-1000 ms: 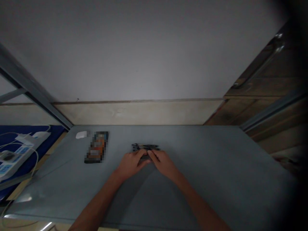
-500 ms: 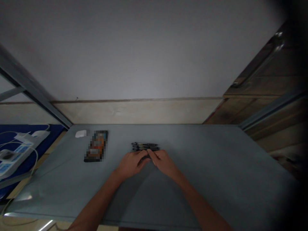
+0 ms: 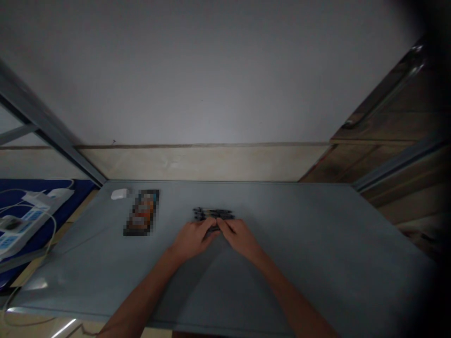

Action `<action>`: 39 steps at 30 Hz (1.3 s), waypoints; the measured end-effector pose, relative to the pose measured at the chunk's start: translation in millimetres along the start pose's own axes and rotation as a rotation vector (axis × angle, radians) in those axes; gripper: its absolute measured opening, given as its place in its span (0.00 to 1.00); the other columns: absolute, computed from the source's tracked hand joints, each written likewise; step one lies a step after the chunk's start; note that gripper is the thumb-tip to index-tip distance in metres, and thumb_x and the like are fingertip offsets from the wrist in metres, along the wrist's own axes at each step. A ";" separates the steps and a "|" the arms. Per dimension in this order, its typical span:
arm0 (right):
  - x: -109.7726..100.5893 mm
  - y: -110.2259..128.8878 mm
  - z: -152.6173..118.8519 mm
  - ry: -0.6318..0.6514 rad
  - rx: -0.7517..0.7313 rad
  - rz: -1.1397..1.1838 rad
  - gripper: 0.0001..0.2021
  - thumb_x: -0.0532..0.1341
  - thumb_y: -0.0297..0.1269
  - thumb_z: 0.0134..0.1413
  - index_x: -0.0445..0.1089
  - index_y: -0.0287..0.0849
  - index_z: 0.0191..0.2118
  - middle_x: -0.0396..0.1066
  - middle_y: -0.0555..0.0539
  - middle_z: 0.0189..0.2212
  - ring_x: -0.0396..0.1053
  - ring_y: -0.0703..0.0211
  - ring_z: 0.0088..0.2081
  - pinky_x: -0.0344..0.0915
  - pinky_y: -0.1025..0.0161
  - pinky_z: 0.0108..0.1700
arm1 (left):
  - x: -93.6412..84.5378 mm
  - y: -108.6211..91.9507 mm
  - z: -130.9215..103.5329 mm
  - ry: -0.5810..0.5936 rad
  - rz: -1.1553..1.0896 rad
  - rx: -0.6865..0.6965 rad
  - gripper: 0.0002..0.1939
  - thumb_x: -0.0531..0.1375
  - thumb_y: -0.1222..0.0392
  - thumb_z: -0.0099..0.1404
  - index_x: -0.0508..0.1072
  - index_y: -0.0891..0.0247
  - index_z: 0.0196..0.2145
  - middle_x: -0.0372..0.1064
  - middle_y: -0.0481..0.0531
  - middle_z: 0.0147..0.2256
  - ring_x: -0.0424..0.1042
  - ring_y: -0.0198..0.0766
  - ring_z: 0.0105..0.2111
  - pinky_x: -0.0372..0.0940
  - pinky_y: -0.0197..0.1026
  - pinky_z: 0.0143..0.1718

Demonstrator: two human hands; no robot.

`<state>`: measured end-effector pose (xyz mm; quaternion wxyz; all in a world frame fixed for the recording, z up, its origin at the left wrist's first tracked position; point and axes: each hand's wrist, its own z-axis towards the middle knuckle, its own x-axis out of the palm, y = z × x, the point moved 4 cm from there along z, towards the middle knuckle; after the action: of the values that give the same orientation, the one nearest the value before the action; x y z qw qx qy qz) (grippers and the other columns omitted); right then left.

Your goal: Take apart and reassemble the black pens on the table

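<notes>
Several black pens (image 3: 213, 212) lie side by side on the grey tabletop, pointing left to right, just beyond my fingers. My left hand (image 3: 193, 238) and my right hand (image 3: 239, 235) meet at the near side of this row, thumbs and fingertips pinched together. A slim dark piece, seemingly another pen (image 3: 213, 229), shows between the fingers of both hands. Most of it is hidden behind my thumbs and knuckles. The nearer pens are partly covered by my fingers.
A pixelated phone-like dark slab (image 3: 143, 213) lies left of the pens, with a small white case (image 3: 120, 194) behind it. At far left, a white power strip (image 3: 26, 223) with cables rests on a blue surface. Metal posts (image 3: 84, 162) frame the grey table (image 3: 317, 244); a wall stands behind.
The view has shifted slightly. Both hands stay pinched at almost the same place beside the pens, with only a tiny shift of the fingertips.
</notes>
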<state>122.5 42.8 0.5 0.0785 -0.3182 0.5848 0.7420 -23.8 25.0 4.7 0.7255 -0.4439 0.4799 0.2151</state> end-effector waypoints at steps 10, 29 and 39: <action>-2.4 0.1 0.4 0.004 0.008 -0.049 0.14 0.51 0.41 0.63 0.60 0.43 0.26 0.62 0.53 0.20 0.60 0.64 0.22 0.52 0.67 0.25 | 5.9 2.9 0.7 0.013 0.175 -0.039 0.21 0.40 0.51 0.73 0.68 0.61 0.38 0.75 0.53 0.31 0.75 0.40 0.29 0.63 0.37 0.28; -7.2 2.5 -0.2 -0.054 -0.028 -0.099 0.15 0.51 0.43 0.64 0.62 0.43 0.27 0.67 0.50 0.23 0.64 0.61 0.25 0.55 0.65 0.29 | -3.4 9.4 3.1 -0.028 0.208 -0.143 0.26 0.37 0.51 0.73 0.72 0.64 0.36 0.75 0.56 0.31 0.74 0.40 0.31 0.65 0.38 0.34; -6.2 11.8 -5.2 0.029 -0.120 -0.096 0.16 0.53 0.44 0.63 0.64 0.42 0.26 0.64 0.52 0.21 0.61 0.63 0.24 0.52 0.66 0.27 | -0.4 13.2 0.3 0.054 0.268 -0.222 0.35 0.32 0.50 0.72 0.74 0.67 0.29 0.73 0.61 0.25 0.74 0.41 0.24 0.64 0.40 0.30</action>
<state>123.7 36.0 13.1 0.0862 -0.3608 0.5245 0.7664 -33.5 32.1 -0.7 0.6238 -0.4590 0.5274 0.3493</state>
